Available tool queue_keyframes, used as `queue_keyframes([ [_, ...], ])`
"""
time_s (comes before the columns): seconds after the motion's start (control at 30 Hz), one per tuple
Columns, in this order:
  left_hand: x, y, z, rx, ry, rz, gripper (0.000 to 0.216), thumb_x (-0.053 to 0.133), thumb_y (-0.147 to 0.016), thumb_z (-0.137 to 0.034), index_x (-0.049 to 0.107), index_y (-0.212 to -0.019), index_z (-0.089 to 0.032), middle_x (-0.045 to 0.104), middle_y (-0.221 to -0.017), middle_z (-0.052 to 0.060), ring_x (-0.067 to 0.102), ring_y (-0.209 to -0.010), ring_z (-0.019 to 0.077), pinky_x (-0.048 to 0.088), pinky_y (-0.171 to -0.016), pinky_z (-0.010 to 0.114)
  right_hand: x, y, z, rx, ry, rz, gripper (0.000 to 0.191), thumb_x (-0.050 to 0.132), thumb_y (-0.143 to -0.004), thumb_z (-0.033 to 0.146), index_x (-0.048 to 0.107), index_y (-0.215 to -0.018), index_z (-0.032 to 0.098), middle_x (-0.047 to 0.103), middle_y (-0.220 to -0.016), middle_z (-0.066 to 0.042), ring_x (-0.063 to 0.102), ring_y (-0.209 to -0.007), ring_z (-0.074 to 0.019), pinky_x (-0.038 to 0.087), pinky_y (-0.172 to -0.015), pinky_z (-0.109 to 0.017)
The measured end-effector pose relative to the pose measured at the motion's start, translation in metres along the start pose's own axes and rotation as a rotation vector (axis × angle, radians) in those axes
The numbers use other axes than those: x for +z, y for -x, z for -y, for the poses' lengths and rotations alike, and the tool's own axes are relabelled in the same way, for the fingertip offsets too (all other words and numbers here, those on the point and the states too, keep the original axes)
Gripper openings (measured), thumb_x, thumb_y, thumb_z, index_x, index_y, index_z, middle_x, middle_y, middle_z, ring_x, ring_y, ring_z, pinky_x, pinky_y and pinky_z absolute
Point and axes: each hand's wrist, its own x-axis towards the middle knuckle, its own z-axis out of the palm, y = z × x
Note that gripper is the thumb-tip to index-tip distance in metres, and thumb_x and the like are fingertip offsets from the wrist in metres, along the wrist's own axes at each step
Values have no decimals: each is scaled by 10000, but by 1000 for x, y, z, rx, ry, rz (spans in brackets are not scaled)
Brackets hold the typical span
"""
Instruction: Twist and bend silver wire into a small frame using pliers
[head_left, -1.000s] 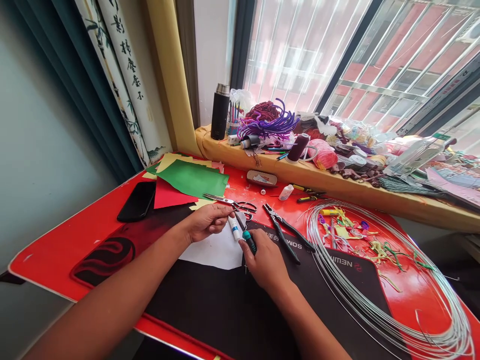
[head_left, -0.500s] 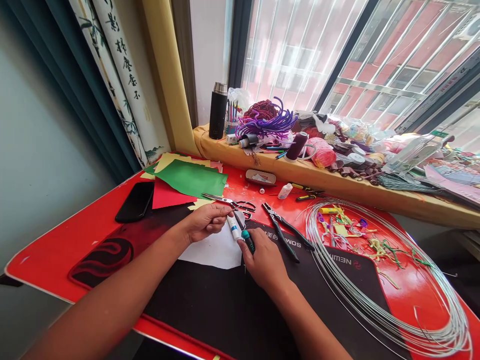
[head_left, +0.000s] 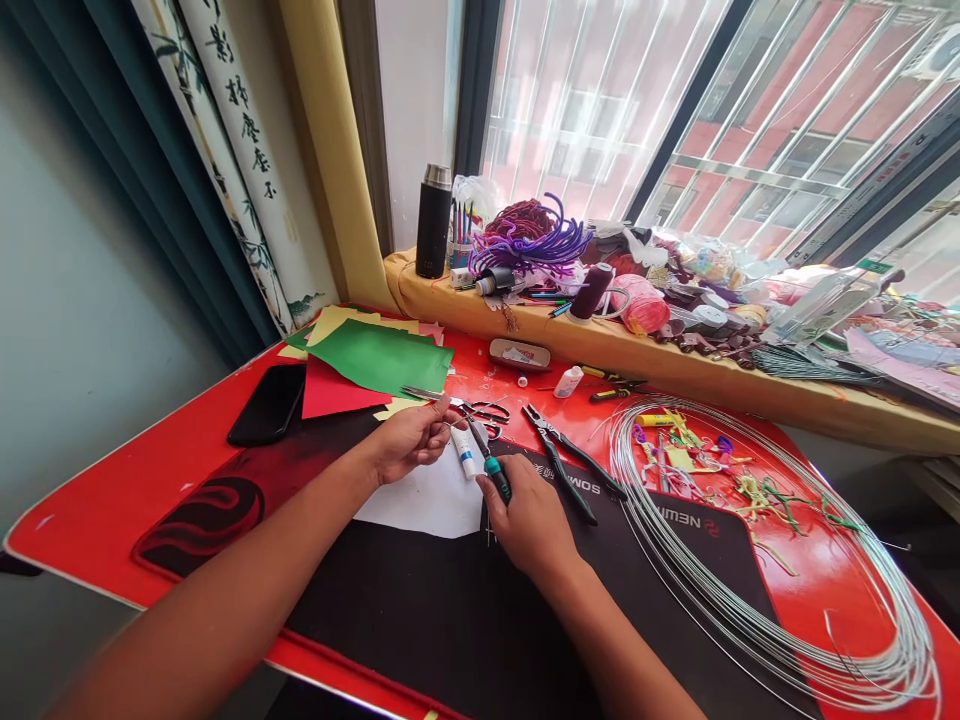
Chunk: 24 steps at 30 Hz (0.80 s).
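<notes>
Left hand (head_left: 409, 443) pinching wire (head_left: 456, 424); right hand (head_left: 534, 510) gripping green-handled tool (head_left: 493, 470).

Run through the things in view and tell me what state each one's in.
Left hand: pinching a thin piece, too small to identify
Right hand: closed around the green-handled tool
Pliers: lying, handles spread
Scissors: lying, partly hidden
White tube: lying on white paper
Black flask: upright, lid on
Wire: loosely coiled
Phone: lying flat, dark
</notes>
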Motion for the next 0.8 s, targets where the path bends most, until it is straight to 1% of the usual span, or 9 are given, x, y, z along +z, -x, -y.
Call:
queue_keyframes([
  [0.13,0,0,-3,16,-1,-24,461,622,-977,-518,701,-827,-89,406,-502,-45,250,-381,43,184,-349,138,1,0,-2,-17,-1,-19,213,548,-1038,359,636,-1121,183,695,-1041,-90,682,-943,-262,481,-798,-336],
  [0.33,0,0,-1,14,0,-26,449,636,-967,-520,679,-815,-100,413,-499,-46,254,-377,39,183,-362,141,1,0,-2,-23,8,-23,217,539,-1042,365,640,-1107,184,695,-1030,-93,684,-943,-263,485,-798,-337],
  [0.4,0,1,-1,16,-14,-9,444,661,-947,-528,672,-811,-106,416,-504,-47,258,-382,39,173,-363,143,1,0,-2,-19,5,-18,215,539,-1043,360,638,-1113,182,695,-1038,-94,685,-951,-264,486,-803,-338],
  [0.53,-2,4,-2,10,-68,67,455,702,-907,-550,665,-800,-110,419,-510,-48,260,-390,39,153,-363,148,1,1,-2,-14,8,-18,210,547,-1040,349,640,-1118,179,695,-1044,-94,687,-955,-261,484,-797,-335],
  [0.63,-2,5,-3,12,-97,96,405,744,-883,-496,668,-817,-104,424,-492,-56,254,-380,33,152,-365,150,1,1,-2,-17,6,-12,213,545,-1041,352,639,-1116,176,689,-1039,-91,682,-952,-263,479,-794,-338],
  [0.8,-2,6,-3,-2,-108,92,330,788,-846,-401,675,-823,-92,459,-483,-52,277,-368,27,157,-360,146,2,0,-2,0,-2,8,225,536,-1045,369,630,-1118,179,680,-1042,-90,674,-940,-269,462,-789,-345],
])
